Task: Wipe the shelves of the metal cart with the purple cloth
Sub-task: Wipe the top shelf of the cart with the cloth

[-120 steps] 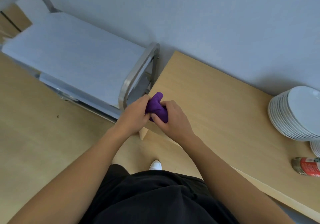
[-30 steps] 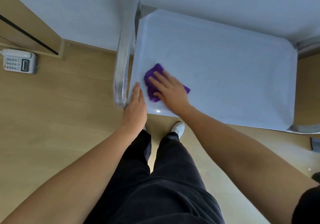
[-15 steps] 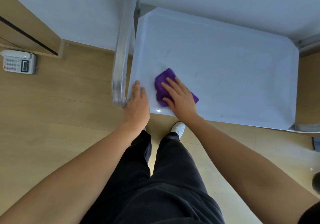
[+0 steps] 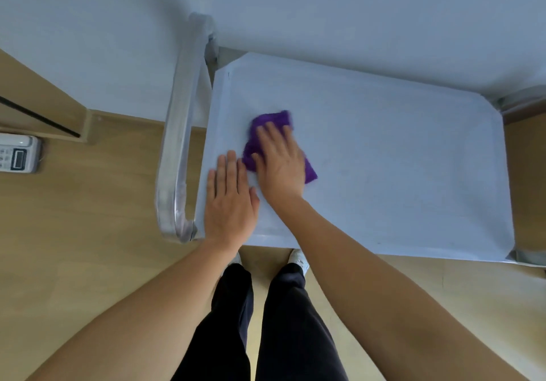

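Note:
The metal cart's top shelf [image 4: 399, 156] fills the middle of the view, seen from above, with its tubular handle [image 4: 180, 132] on the left. The purple cloth [image 4: 271, 122] lies flat on the left part of the shelf. My right hand [image 4: 280, 159] presses down on the cloth with the fingers spread, covering most of it. My left hand [image 4: 229, 200] rests flat on the shelf's near-left corner, fingers together, holding nothing. Lower shelves are hidden under the top one.
A white desk phone [image 4: 17, 153] sits on the wooden floor at the far left, beside a wooden cabinet [image 4: 35, 100]. The wall [image 4: 325, 5] runs right behind the cart. My legs and white shoes stand at the cart's near edge.
My right hand has pushed the cloth away from the near edge, further onto the shelf. My left hand has slid from the shelf's edge onto its surface. The camera has come closer.

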A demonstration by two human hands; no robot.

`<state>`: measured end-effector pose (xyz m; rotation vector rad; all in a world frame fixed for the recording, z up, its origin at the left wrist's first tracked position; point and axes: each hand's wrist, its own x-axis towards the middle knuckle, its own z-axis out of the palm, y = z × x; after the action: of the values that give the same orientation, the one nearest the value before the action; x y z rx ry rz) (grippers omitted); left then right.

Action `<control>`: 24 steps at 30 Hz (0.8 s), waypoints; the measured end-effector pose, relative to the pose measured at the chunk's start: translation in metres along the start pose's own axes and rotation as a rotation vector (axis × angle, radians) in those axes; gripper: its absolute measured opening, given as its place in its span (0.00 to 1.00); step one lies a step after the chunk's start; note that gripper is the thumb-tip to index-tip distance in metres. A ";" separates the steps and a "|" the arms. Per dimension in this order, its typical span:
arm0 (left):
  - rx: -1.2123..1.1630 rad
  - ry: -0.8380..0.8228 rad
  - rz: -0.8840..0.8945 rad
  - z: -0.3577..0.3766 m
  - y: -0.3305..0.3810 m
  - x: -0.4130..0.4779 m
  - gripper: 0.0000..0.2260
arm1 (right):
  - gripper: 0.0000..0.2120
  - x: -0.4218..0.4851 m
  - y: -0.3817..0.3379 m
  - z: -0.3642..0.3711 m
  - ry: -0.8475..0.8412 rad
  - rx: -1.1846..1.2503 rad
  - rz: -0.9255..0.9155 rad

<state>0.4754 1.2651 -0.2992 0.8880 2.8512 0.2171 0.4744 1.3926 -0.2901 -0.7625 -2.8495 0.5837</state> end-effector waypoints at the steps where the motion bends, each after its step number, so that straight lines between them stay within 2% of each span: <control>1: -0.005 0.009 -0.001 0.000 -0.001 0.001 0.27 | 0.23 0.001 0.002 0.003 -0.035 -0.005 -0.174; 3: -0.004 0.025 0.004 0.000 -0.001 0.002 0.26 | 0.21 0.012 0.022 0.004 -0.055 -0.024 -0.376; 4: -0.003 0.036 0.008 0.000 0.000 0.002 0.26 | 0.21 0.021 0.035 0.002 -0.015 -0.029 -0.370; 6: -0.004 0.059 0.017 0.000 0.002 0.005 0.26 | 0.21 0.041 0.048 -0.003 0.084 -0.027 -0.131; 8: -0.004 0.052 0.022 0.000 0.005 0.008 0.26 | 0.23 0.052 0.040 -0.003 0.087 -0.024 0.181; 9: -0.004 0.046 0.022 0.000 0.004 0.009 0.26 | 0.23 0.052 0.028 0.000 0.078 -0.024 0.230; 10: -0.003 0.042 0.019 0.000 0.003 0.010 0.26 | 0.23 0.049 0.014 0.003 0.073 -0.027 0.175; 13: 0.000 0.031 0.014 0.000 0.000 0.011 0.26 | 0.22 0.040 -0.001 0.010 -0.037 -0.026 -0.231; 15: -0.001 0.047 0.014 0.000 -0.001 0.011 0.26 | 0.21 0.053 0.013 0.010 -0.040 -0.030 -0.334; 16: -0.002 0.058 0.015 0.000 -0.001 0.012 0.26 | 0.21 0.064 0.022 0.008 0.007 -0.023 -0.291; 18: -0.005 0.063 0.021 0.002 0.001 0.013 0.26 | 0.22 0.085 0.032 0.002 0.087 0.026 -0.040; 20: -0.008 0.061 0.021 0.003 0.001 0.014 0.26 | 0.23 0.095 0.022 0.004 0.078 0.047 0.186; 21: -0.009 0.062 0.018 0.003 0.000 0.014 0.26 | 0.23 0.093 0.011 0.007 0.068 0.031 0.166; 24: -0.005 0.061 0.018 0.003 -0.003 0.013 0.26 | 0.22 0.076 -0.009 0.014 -0.048 -0.005 -0.272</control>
<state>0.4641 1.2706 -0.3041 0.9212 2.8980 0.2582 0.4013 1.4195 -0.2971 -0.3547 -2.9278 0.5601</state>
